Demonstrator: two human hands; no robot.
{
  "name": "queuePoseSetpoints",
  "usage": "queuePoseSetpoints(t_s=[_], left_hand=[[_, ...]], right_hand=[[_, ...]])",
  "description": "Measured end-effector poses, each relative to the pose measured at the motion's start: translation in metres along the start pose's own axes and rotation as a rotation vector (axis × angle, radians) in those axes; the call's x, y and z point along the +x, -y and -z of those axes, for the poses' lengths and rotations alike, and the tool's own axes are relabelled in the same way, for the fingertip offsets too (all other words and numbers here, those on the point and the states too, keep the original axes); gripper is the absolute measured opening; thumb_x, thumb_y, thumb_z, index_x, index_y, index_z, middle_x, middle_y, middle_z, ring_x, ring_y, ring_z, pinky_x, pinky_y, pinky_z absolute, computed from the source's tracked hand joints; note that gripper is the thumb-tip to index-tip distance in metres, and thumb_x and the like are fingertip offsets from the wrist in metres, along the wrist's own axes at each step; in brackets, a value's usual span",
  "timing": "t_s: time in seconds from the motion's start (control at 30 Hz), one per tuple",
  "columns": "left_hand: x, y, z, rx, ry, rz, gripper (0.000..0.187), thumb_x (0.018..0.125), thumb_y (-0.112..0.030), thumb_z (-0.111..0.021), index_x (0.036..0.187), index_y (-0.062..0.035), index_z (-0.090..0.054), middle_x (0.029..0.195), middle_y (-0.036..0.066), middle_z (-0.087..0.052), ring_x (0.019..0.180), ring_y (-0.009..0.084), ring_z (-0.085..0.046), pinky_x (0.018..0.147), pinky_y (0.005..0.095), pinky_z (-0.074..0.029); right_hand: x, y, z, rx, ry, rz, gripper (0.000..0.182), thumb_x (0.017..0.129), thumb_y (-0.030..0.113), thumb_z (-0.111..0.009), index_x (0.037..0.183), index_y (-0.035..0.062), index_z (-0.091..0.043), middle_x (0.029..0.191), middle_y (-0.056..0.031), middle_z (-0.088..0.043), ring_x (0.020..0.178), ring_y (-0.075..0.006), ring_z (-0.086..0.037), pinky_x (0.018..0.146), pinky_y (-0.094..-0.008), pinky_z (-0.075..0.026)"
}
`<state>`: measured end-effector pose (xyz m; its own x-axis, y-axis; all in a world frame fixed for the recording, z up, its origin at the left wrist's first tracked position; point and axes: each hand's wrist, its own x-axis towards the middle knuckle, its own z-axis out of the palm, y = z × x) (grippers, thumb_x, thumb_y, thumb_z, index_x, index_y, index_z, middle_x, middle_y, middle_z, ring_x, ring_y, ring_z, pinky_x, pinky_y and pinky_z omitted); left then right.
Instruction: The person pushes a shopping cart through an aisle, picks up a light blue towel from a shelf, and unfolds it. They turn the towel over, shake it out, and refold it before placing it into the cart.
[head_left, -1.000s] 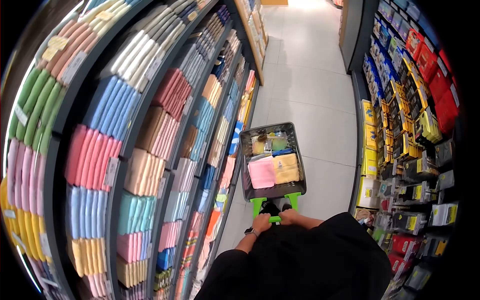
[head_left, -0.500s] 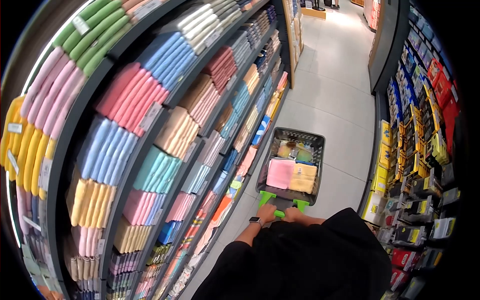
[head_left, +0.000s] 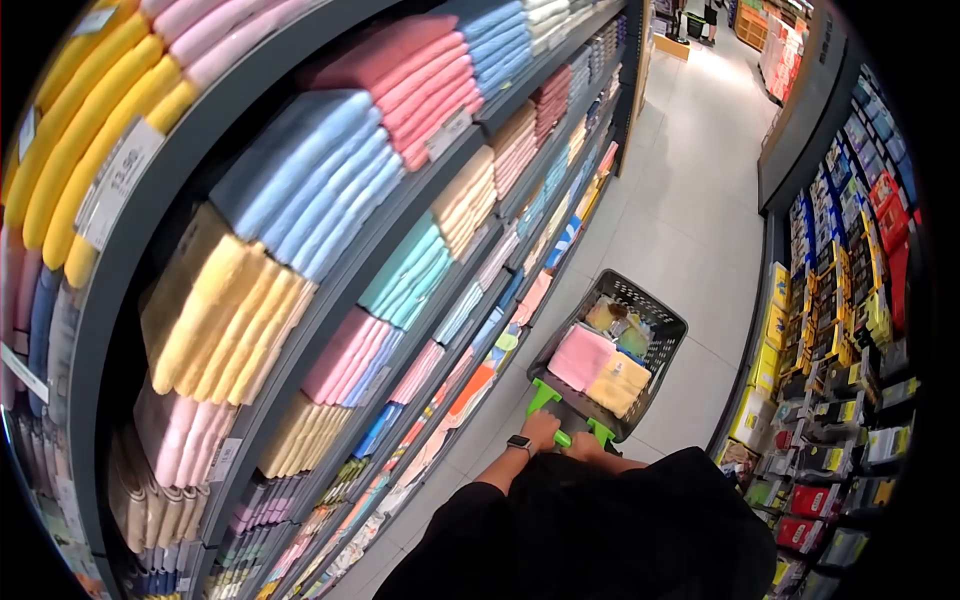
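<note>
My left hand (head_left: 541,432) is wrapped round the green handle (head_left: 562,438) of a shopping cart, with a watch (head_left: 518,442) on its wrist. Close beside it, my right hand (head_left: 588,447) grips the same handle; its fingers are partly hidden by the dark sleeve. Ahead of both hands is the dark plastic basket (head_left: 672,325) of the cart. Inside lie a folded pink towel (head_left: 581,357) and a folded yellow towel (head_left: 617,384), side by side. Behind them in the basket are wrapped items (head_left: 622,325) that I cannot make out.
Tall shelves (head_left: 340,300) of folded towels line the left side, close to the cart. Racks of packaged goods (head_left: 830,290) run along the right. The tiled aisle floor (head_left: 690,200) stretches ahead past a pillar (head_left: 795,110); a person's legs (head_left: 710,22) show at the far end.
The cart has turned slightly and sits further right in view. The towel shelves on the left look nearer and larger. Both hands have stayed on the handle.
</note>
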<state>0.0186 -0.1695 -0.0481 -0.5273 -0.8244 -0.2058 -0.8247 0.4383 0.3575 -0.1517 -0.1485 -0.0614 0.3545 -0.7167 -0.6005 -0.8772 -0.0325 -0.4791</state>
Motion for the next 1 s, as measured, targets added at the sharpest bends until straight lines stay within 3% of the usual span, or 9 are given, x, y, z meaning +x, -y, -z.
queuePoseSetpoints(t_s=[0.03, 0.07, 0.2, 0.27, 0.33, 0.5, 0.57, 0.73, 1.0], left_hand=[[-0.005, 0.004, 0.003, 0.004, -0.006, 0.001, 0.011, 0.064, -0.015, -0.062, 0.071, -0.0079, -0.066, 0.078, 0.010, -0.064, 0.083, 0.0284, -0.059, 0.076, 0.0398, -0.045], [-0.011, 0.007, 0.005, -0.005, -0.014, 0.008, 0.011, 0.064, -0.015, -0.062, 0.071, -0.0079, -0.066, 0.078, 0.010, -0.064, 0.083, 0.0284, -0.059, 0.076, 0.0398, -0.045], [-0.038, 0.014, -0.001, -0.006, -0.016, 0.016, 0.009, 0.063, -0.015, -0.062, 0.069, -0.0092, -0.065, 0.077, 0.009, -0.063, 0.082, 0.0270, -0.058, 0.078, 0.0384, -0.044], [-0.050, 0.015, -0.005, -0.013, -0.041, 0.027, 0.008, 0.063, -0.015, -0.062, 0.068, -0.0093, -0.065, 0.076, 0.009, -0.063, 0.082, 0.0267, -0.058, 0.078, 0.0381, -0.044], [-0.060, 0.014, -0.008, -0.061, -0.131, 0.022, 0.011, 0.060, -0.013, -0.065, 0.069, -0.0075, -0.064, 0.075, 0.011, -0.062, 0.081, 0.0302, -0.059, 0.076, 0.0406, -0.045], [-0.079, -0.004, -0.004, -0.106, -0.103, 0.066, 0.007, 0.061, -0.010, -0.063, 0.068, -0.0070, -0.063, 0.076, 0.011, -0.061, 0.082, 0.0298, -0.057, 0.076, 0.0401, -0.044], [-0.083, -0.012, -0.010, -0.113, -0.132, 0.104, 0.006, 0.062, -0.010, -0.062, 0.068, -0.0072, -0.062, 0.075, 0.010, -0.060, 0.080, 0.0295, -0.056, 0.075, 0.0399, -0.044], [-0.085, -0.039, -0.022, -0.075, -0.101, 0.116, 0.008, 0.062, -0.011, -0.064, 0.069, -0.0072, -0.061, 0.073, 0.010, -0.059, 0.079, 0.0282, -0.057, 0.073, 0.0398, -0.044], [-0.062, -0.092, -0.042, -0.070, -0.134, 0.128, 0.008, 0.064, -0.014, -0.063, 0.068, -0.0094, -0.058, 0.069, 0.008, -0.057, 0.074, 0.0268, -0.056, 0.069, 0.0388, -0.042]], right_hand=[[0.000, 0.009, -0.001, 0.007, -0.009, -0.033, 0.041, 0.073, 0.040, -0.058, 0.090, 0.0043, -0.068, 0.092, -0.0228, -0.065, 0.088, -0.0396, -0.062, 0.080, -0.0468, -0.049], [0.002, 0.012, -0.010, 0.060, -0.064, 0.012, 0.046, 0.066, 0.039, -0.065, 0.080, -0.0049, -0.066, 0.082, -0.0271, -0.063, 0.082, -0.0398, -0.063, 0.074, -0.0457, -0.050], [-0.007, 0.038, -0.018, 0.059, -0.015, -0.029, 0.047, 0.066, 0.041, -0.066, 0.079, -0.0043, -0.066, 0.082, -0.0266, -0.063, 0.081, -0.0396, -0.063, 0.072, -0.0453, -0.051], [-0.007, 0.040, -0.026, 0.024, 0.100, -0.034, 0.048, 0.069, 0.046, -0.063, 0.087, 0.0021, -0.068, 0.090, -0.0233, -0.065, 0.087, -0.0397, -0.062, 0.078, -0.0462, -0.049], [-0.008, 0.040, -0.032, 0.023, 0.129, -0.007, 0.048, 0.069, 0.046, -0.063, 0.087, 0.0016, -0.068, 0.089, -0.0233, -0.065, 0.086, -0.0397, -0.062, 0.077, -0.0463, -0.049], [-0.003, 0.012, -0.066, 0.059, 0.141, 0.058, 0.048, 0.068, 0.046, -0.064, 0.084, 0.0012, -0.067, 0.084, -0.0227, -0.065, 0.082, -0.0374, -0.064, 0.070, -0.0450, -0.049], [-0.002, 0.001, -0.075, 0.019, 0.268, 0.057, 0.046, 0.069, 0.045, -0.062, 0.089, 0.0032, -0.067, 0.088, -0.0214, -0.066, 0.084, -0.0368, -0.064, 0.072, -0.0444, -0.049], [-0.020, -0.012, -0.058, -0.016, 0.370, 0.131, 0.032, 0.073, 0.029, -0.055, 0.091, 0.0052, -0.067, 0.090, -0.0209, -0.066, 0.087, -0.0377, -0.063, 0.075, -0.0453, -0.049], [-0.041, -0.058, -0.021, -0.115, 0.448, 0.261, 0.031, 0.076, 0.026, -0.053, 0.093, 0.0055, -0.068, 0.091, -0.0205, -0.066, 0.089, -0.0376, -0.063, 0.076, -0.0460, -0.049]])
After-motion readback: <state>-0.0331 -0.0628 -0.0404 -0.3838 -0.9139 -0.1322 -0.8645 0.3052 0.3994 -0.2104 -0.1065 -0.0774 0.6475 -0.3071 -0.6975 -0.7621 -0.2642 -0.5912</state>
